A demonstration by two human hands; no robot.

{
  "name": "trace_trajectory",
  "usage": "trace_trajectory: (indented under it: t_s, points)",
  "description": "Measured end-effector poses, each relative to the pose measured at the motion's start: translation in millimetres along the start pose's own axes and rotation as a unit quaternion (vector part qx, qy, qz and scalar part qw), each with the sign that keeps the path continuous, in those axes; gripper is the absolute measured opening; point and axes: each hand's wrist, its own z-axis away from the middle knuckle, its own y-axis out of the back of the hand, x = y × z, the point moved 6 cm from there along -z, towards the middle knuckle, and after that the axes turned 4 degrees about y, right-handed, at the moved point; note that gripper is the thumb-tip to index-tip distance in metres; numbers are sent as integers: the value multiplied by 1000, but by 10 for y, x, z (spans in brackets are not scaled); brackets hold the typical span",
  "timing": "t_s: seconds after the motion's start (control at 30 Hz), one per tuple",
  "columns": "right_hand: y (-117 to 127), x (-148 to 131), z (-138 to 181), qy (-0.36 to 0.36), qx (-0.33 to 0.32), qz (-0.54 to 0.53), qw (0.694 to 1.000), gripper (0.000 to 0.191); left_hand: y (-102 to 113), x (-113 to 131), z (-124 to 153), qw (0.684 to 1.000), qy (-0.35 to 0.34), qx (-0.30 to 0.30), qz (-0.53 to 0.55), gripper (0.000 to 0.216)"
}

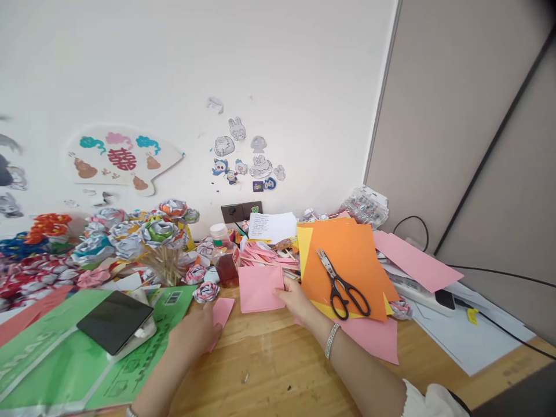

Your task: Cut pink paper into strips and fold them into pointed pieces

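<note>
My left hand (pixel 195 333) rests on the wooden table (pixel 269 370) with its fingers closed on a small pink paper piece (pixel 220 313). My right hand (pixel 295 301), a silver bracelet on its wrist, pinches the right edge of a square pink paper sheet (pixel 259 288) lying flat. Just right of it lie orange and yellow sheets (pixel 347 258) with black-handled scissors (pixel 343 286) on top. A larger pink sheet (pixel 377 339) lies under my right forearm.
A dark tablet (pixel 113 319) lies on green printed sheets (pixel 52 359) at the left. Paper roses (pixel 125 237) on sticks crowd the back left. A bottle of brown liquid (pixel 226 260), pink paper strips (pixel 264 253), a power strip (pixel 430 295) and cables stand behind and right.
</note>
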Motion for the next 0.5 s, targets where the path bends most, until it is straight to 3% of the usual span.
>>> trace_trajectory:
  t_s: [0.17, 0.23, 0.27, 0.37, 0.43, 0.5]
  points:
    - [10, -5, -9, 2, 4, -21, 1000, 30, 185, 56, 46, 996, 11, 73, 46, 33]
    - [-4, 28, -16, 0, -8, -18, 1000, 30, 280, 162, 60, 988, -10, 108, 110, 34]
    - [-7, 45, -20, 4, -14, -7, 1000, 31, 308, 224, 63, 979, -26, 120, 165, 36]
    - [-10, 86, -17, 21, -22, 51, 998, 29, 264, 393, 67, 905, -67, 108, 406, 38]
    - [-25, 94, 3, 25, -32, 87, 995, 25, 164, 482, 77, 874, -75, 88, 472, 36]
    - [-58, 87, 33, 13, -49, 103, 993, 25, 78, 545, 103, 865, -82, 81, 489, 36]
